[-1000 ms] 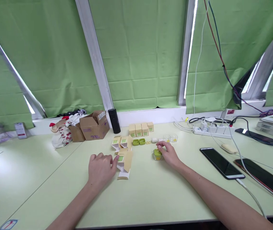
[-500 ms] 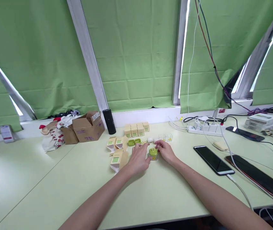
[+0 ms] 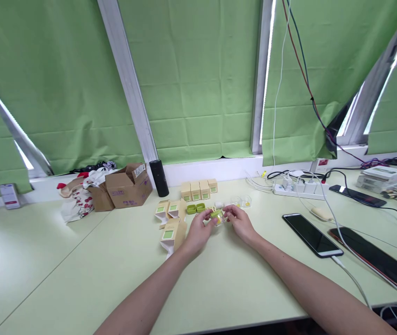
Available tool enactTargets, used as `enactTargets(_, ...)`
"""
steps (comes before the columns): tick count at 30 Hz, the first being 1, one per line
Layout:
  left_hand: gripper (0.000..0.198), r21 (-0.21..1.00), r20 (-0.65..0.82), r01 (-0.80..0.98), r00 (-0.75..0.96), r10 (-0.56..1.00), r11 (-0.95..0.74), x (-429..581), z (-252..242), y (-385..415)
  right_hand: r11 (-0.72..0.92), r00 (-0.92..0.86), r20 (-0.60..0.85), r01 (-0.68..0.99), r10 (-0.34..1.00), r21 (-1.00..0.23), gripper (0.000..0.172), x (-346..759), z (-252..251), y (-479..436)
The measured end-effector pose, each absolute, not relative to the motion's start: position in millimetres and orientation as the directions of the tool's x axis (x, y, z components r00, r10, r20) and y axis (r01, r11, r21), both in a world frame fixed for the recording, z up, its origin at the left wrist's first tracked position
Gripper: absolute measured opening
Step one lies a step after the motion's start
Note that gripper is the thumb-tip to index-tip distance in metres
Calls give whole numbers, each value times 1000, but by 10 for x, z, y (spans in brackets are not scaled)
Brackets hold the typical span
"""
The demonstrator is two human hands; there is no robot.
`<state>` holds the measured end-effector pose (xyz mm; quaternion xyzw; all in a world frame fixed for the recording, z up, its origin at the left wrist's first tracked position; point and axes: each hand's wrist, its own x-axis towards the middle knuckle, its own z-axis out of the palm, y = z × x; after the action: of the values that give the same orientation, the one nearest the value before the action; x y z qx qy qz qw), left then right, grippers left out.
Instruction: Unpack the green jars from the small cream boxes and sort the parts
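Observation:
Both my hands meet over the middle of the pale green table (image 3: 80,260). My left hand (image 3: 197,232) and my right hand (image 3: 240,222) pinch a small green case (image 3: 216,214) between their fingertips, lifted a little off the table. Left of my left hand lies an open tan carton (image 3: 172,234) on its side. Two more open cartons (image 3: 168,209) stand behind it. Two green case halves (image 3: 195,208) lie just beyond my fingers, with small white and clear parts (image 3: 240,201) beside them.
A row of closed tan boxes (image 3: 198,189) stands near the window sill, with a black cylinder (image 3: 158,178) and brown cardboard boxes (image 3: 125,188) to the left. Phones (image 3: 312,234) on cables, a power strip (image 3: 299,187) and wires fill the right side.
My left hand left the tan carton and came right to the green case. Both hands now hold the case raised, a bit farther from me than before.

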<state>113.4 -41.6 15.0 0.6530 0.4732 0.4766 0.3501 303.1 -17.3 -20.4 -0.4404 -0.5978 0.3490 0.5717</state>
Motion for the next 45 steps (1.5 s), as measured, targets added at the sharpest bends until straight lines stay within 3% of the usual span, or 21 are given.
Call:
enactTargets(4,45,936,297,187,38,954,-299,1129,257,-406,382,-31,383,-29,923,-924,35,2968,-89,-297)
enactTargets(13,50,902,353,265,1,935,-341,1113,203,-435,284,-174,336,-268,926,-921,49,2860,20,-445)
enactTargets(19,39,897,412,167,22,911,-409,1089,142,-391,157,-223,279,-443,934,-882,44,2893,22,-425)
enactTargets(24,35,875,440,206,36,897,-438,1099,155,-415,7,-334,240,-570,912,-821,33,2926,13,-407)
enactTargets(30,33,855,471,207,68,879,-475,1112,210,-492,-50,-360,205,-586,910,-809,33,2930,-36,-377)
enactTargets(37,33,851,478,218,55,877,-478,1116,251,-530,-20,-348,186,-512,919,-859,39,2921,-11,-396)
enactTargets(45,37,860,453,252,23,891,-444,1089,193,-508,23,-274,208,-554,939,-832,40,2884,114,-491)
